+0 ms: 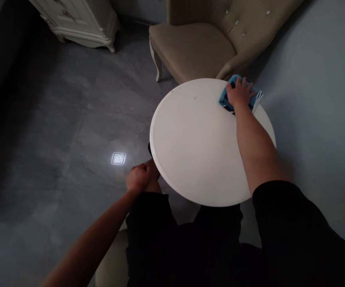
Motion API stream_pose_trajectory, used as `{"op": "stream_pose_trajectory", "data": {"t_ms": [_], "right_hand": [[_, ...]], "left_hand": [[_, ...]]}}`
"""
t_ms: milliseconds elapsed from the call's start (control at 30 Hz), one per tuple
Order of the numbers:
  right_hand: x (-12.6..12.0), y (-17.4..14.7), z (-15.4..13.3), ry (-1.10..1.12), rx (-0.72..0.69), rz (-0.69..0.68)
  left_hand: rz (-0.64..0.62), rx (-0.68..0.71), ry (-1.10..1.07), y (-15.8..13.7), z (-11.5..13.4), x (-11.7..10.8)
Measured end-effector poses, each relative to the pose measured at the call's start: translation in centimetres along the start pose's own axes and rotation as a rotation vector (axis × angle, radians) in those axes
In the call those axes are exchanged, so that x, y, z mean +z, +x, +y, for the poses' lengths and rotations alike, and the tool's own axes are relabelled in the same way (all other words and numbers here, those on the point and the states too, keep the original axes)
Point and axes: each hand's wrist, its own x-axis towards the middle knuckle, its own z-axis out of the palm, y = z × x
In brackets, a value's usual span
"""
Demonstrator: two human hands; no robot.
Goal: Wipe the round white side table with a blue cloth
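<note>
My right hand (241, 92) presses a folded blue cloth (224, 98) down at the far right edge of the round white table (202, 147). The fingers are spread over the cloth, with the thumb at its left side. Dark patches and pale strips show on the cloth, and part of it is covered by the hand. Just left of the table, my left hand (137, 178) rests on my left knee, curled into a fist. Nothing shows in that fist. Two small dark specks lie on the tabletop near its far edge.
A tan armchair (190, 48) with a buttoned back stands right behind the table. A white cabinet (79, 24) is at the far left. A pale wall (324, 119) rises on the right. The grey tiled floor (47, 131) carries a bright square patch of light (118, 158).
</note>
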Motion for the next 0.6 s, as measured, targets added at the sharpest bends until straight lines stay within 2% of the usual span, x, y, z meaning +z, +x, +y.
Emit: {"op": "stream_pose_trajectory", "data": {"t_ms": [67, 133, 267, 400, 600], "right_hand": [[-0.6, 0.0, -0.3, -0.045, -0.003, -0.032], [-1.1, -1.4, -0.8, -0.031, -0.013, -0.036], [-1.9, -8.1, -2.1, 0.084, -0.031, -0.013], [-2.4, -19.7, -4.0, 0.152, -0.097, -0.025], [-1.8, -41.1, -7.0, 0.218, -0.308, -0.054]], "left_hand": [[0.006, 0.002, -0.005, 0.0, 0.0, 0.0], [0.015, 0.008, -0.005, 0.0, 0.1, 0.1], [0.024, 0.004, -0.014, -0.2, 0.3, 0.5], [0.036, 0.022, -0.023, -0.9, 0.5, 0.7], [0.043, 0.043, -0.014, -2.3, 0.8, 0.7]]}}
